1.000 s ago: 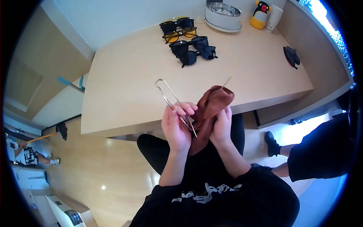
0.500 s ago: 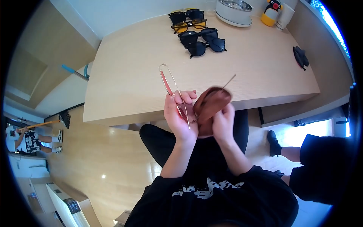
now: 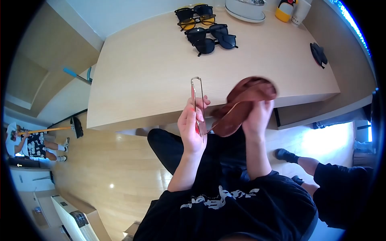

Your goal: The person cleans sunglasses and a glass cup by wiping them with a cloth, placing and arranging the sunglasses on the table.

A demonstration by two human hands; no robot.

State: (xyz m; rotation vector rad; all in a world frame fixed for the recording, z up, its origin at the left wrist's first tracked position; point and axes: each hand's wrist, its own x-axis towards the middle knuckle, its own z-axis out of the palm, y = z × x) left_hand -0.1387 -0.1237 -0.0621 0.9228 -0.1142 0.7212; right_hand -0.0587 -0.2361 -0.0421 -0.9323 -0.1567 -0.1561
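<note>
Pinched upright in my left hand (image 3: 192, 125) is a pair of glasses (image 3: 193, 94) with a thin gold metal frame and reddish lenses, seen nearly edge-on. A brown, soft, leather-looking pouch (image 3: 229, 123) is gripped in my right hand (image 3: 258, 119), its upper part blurred by motion. From near the glasses a thin line runs along the pouch; I cannot tell whether it is a temple arm or a cord. Both hands are just off the desk's front edge, above my lap.
Several dark sunglasses (image 3: 206, 45) and yellow-lensed glasses (image 3: 187, 25) lie in a column on the desk (image 3: 140, 76). Behind stand a white bowl (image 3: 245, 9), a penguin figure (image 3: 284, 12) and a white cup (image 3: 300, 13). Folded dark glasses (image 3: 319, 55) lie right. Another person holds a broom (image 3: 76, 127).
My right hand has moved right and up with the pouch, away from my left hand. The glasses in my left hand have turned more upright and edge-on.
</note>
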